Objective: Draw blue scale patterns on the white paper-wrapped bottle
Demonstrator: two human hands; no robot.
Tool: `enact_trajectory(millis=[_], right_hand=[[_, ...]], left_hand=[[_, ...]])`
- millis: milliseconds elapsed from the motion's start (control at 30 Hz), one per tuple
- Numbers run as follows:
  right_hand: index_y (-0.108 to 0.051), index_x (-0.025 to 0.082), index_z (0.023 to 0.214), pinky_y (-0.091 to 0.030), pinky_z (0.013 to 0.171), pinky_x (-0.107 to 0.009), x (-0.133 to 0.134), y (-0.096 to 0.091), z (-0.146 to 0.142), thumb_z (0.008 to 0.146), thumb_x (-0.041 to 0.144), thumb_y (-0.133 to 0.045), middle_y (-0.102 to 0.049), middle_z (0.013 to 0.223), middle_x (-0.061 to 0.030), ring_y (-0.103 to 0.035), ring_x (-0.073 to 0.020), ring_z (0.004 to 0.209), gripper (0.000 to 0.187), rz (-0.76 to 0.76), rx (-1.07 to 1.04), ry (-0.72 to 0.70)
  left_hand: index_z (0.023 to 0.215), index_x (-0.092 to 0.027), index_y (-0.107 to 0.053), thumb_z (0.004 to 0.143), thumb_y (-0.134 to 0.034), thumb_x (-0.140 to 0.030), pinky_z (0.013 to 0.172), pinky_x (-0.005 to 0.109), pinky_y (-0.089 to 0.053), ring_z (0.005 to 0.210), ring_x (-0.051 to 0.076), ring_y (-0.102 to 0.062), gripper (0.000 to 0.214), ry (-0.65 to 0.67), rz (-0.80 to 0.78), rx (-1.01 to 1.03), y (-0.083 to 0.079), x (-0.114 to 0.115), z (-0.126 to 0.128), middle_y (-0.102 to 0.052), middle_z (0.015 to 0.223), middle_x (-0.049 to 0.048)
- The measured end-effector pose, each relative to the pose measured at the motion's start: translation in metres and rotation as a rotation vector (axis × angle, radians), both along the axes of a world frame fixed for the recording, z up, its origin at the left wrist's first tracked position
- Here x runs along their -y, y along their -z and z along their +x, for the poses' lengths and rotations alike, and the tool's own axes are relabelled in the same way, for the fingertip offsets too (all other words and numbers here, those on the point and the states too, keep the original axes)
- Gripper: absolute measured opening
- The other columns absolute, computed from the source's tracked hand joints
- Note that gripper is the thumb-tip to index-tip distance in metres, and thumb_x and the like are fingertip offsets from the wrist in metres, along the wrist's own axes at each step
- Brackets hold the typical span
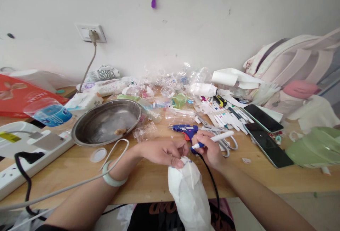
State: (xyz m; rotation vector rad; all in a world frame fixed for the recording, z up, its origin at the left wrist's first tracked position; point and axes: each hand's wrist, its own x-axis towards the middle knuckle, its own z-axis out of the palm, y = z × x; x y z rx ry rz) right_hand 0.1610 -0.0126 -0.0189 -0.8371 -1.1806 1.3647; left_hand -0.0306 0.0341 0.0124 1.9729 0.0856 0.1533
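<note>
My left hand [170,154] pinches the top end of a white paper-covered form [187,192], rounded and long, that reaches down over my lap. Small blue marks show near its top edge. Between the fingers of my right hand [209,149] is a white marker [219,137]; its blue end points left, toward the form. Just behind my hands a blue glue gun [186,129] with an orange trigger lies on the table, and a black cord runs down toward the front edge. The lower end of the form is out of view.
Left stand a steel basin [106,123] and a white power strip [34,160]; a pale cable crosses my left forearm. Clear plastic scraps [172,77] lie at the back. Several markers [220,116], two phones [268,146] and a green container [315,147] are right.
</note>
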Motion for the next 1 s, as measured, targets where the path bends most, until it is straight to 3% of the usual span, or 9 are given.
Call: enact_trajectory(millis=[267,500,733,1000], right_hand=[[-0.042,0.021,0.048,-0.018,0.042,-0.026,0.001,0.000,-0.001,0.078,0.035,-0.055,-0.036,0.039,0.0061,-0.028,-0.0089,0.039,0.035,0.003,0.004,0.005],[-0.043,0.020,0.050,-0.022,0.045,-0.026,0.005,0.002,0.003,0.084,0.031,-0.050,-0.038,0.043,0.0048,-0.032,-0.0102,0.043,0.036,0.162,0.185,-0.023],[-0.034,0.020,0.047,-0.020,0.044,-0.025,0.014,-0.015,-0.002,0.082,0.028,-0.049,-0.033,0.045,0.0052,-0.029,-0.0093,0.044,0.038,0.344,0.428,-0.059],[-0.035,0.021,0.051,-0.024,0.044,-0.024,0.015,-0.013,-0.004,0.082,0.028,-0.047,-0.038,0.047,0.0047,-0.033,-0.0091,0.045,0.035,0.416,0.528,-0.115]], left_hand=[[0.059,-0.013,-0.056,0.088,-0.052,-0.049,0.089,0.031,-0.039,0.092,0.017,-0.046,0.046,-0.111,-0.089,0.082,-0.002,-0.015,-0.011,-0.048,0.092,0.0065],[0.063,-0.014,-0.061,0.082,-0.059,-0.052,0.097,0.034,-0.039,0.099,0.020,-0.050,0.043,-0.030,-0.257,-0.054,0.001,-0.015,-0.010,-0.055,0.101,0.0087],[0.059,-0.014,-0.058,0.081,-0.060,-0.052,0.097,0.033,-0.039,0.097,0.020,-0.051,0.044,0.015,-0.257,-0.054,0.002,-0.017,-0.009,-0.056,0.101,0.0088],[0.060,-0.015,-0.062,0.078,-0.064,-0.051,0.093,0.031,-0.041,0.092,0.019,-0.051,0.040,0.010,-0.270,-0.063,0.006,-0.019,-0.009,-0.057,0.097,0.0075]])
